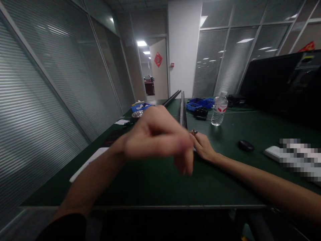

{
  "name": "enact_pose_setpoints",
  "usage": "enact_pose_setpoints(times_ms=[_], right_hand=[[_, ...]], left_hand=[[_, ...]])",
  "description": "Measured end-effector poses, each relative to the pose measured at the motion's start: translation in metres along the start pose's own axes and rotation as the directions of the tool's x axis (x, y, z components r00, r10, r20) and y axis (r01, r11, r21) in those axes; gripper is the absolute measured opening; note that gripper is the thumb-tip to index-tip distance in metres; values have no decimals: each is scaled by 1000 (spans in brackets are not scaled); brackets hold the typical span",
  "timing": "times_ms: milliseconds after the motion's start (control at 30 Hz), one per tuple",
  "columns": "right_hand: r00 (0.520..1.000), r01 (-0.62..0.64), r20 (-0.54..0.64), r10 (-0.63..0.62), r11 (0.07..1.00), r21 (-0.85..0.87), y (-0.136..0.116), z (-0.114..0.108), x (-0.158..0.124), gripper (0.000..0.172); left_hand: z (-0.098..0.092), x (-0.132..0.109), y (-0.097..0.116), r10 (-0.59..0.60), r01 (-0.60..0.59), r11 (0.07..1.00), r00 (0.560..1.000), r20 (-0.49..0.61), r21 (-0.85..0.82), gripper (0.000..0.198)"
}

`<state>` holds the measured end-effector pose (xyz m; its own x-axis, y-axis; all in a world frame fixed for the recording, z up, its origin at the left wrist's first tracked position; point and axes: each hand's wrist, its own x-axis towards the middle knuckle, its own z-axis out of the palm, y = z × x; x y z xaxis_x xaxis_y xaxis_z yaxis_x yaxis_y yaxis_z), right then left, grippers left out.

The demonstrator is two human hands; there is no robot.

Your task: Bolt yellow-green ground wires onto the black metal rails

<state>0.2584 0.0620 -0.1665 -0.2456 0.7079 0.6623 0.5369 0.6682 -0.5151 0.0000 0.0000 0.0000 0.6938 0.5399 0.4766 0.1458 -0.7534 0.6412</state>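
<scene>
My left hand [157,137] is raised over the middle of the table, close to the camera and slightly blurred. Its fingers curl downward and the thumb presses against them. Anything pinched between them is hidden. Further right, my right hand [203,145] rests at the near end of a long, thin dark strip [183,108] with a greyish side, its fingers closed round that end. A small dark round piece [195,132] shows at the right hand's fingers; whether it is a ring or a loose part I cannot tell. Behind lies a second long dark bar [172,98].
On the green table [155,187] stand a water bottle [219,110], a black mouse [245,145] and blue trays [204,103]. A blue bin [140,106], a metal bowl [137,114] and a white sheet [90,160] lie left. A large black monitor [281,80] stands right.
</scene>
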Motion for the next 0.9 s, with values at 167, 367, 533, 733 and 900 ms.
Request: enact_pose_setpoints(times_ms=[167,367,533,733,900], right_hand=[[999,4,39,-5,1000,11,0,1,2,43],[996,27,86,-29,999,19,2,3,2,41],[995,21,98,-24,999,29,3,2,2,40],[995,-13,100,9,999,46,6,3,4,44],[990,-78,126,67,993,90,8,-3,4,50]], left_hand=[[51,32,-120,11,5,982,997,-82,189,42],[80,16,-182,-35,2,914,997,76,405,44],[82,17,-183,-70,34,913,995,74,406,41],[83,18,-186,-60,14,917,993,103,398,42],[82,18,-186,-98,54,924,990,98,378,42]])
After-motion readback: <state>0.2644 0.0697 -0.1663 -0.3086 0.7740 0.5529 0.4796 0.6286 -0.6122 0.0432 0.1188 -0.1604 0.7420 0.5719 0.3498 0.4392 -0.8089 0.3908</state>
